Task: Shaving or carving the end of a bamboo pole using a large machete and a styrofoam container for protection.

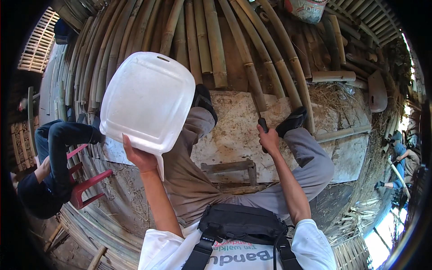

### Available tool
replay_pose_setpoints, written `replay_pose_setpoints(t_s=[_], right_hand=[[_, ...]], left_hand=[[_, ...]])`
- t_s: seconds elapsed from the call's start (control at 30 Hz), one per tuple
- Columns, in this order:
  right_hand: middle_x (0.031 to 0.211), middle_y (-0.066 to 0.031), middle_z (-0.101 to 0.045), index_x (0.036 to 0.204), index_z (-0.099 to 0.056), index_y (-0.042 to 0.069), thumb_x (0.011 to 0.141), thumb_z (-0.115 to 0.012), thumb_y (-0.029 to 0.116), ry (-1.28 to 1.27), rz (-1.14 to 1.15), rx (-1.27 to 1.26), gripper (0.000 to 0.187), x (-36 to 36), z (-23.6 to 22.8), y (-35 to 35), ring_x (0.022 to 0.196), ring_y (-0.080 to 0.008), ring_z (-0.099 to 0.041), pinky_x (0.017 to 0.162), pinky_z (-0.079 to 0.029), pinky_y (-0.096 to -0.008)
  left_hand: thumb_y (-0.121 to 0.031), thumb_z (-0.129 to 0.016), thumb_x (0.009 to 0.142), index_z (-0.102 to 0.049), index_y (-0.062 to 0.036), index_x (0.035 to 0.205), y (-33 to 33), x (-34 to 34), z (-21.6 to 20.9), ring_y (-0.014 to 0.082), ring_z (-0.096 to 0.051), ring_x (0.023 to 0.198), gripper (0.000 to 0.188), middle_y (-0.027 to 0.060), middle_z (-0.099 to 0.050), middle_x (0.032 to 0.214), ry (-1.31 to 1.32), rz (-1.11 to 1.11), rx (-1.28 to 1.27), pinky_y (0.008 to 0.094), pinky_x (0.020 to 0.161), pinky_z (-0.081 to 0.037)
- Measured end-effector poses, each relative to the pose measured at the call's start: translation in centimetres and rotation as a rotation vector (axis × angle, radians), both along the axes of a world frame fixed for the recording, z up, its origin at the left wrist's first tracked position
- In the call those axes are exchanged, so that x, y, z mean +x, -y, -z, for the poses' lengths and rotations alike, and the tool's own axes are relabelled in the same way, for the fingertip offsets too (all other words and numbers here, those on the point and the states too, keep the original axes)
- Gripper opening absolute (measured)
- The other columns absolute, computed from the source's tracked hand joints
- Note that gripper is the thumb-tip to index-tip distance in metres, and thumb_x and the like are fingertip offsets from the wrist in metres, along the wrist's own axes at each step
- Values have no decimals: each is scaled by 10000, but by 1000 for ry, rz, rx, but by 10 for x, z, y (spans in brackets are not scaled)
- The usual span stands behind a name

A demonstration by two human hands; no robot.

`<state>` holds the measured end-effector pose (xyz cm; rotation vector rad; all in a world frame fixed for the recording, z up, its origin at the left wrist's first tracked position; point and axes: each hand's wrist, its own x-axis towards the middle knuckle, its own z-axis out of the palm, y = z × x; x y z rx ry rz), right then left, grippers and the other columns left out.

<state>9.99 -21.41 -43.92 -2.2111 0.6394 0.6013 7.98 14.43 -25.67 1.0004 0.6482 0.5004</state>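
My left hand grips the lower edge of a white plastic panel, raised in front of me. It has rounded corners, a slot near its top and a leg-like strip below, like a small stool's seat. My right hand is closed around a black-handled tool, which looks like a knife. Its thin dark blade points away from me, seen nearly edge-on, and its tip meets the end of a bamboo pole. Below that hand, my legs are bent apart over a stained pale board.
Many bamboo poles fan out ahead. A low wooden frame lies between my legs. At left a person sits on a red plastic chair; another person works at far right. A bucket stands at the back.
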Motion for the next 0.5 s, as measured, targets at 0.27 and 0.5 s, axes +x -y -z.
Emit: replay_pose_setpoints(t_s=[0.27,0.5], right_hand=[[558,-161,-567,690,-597,-42,813,-608,421,128,116,-69,479,-1,-3,18,570,-293,-598,546,-451,-389],[476,-106,-554,664,-579,-18,821,-603,421,145,272,7,467,19,-25,52,461,-225,-615,473,-454,-361]], left_hand=[[-453,-502,877,-278,-36,1397,-11,-4,10,298,-391,1245,704,126,-371,1390,10,-28,-76,430,1049,-312],[-454,-514,865,-290,-30,1388,-5,2,5,295,-411,1227,710,127,-386,1371,24,-2,-7,438,1027,-342]])
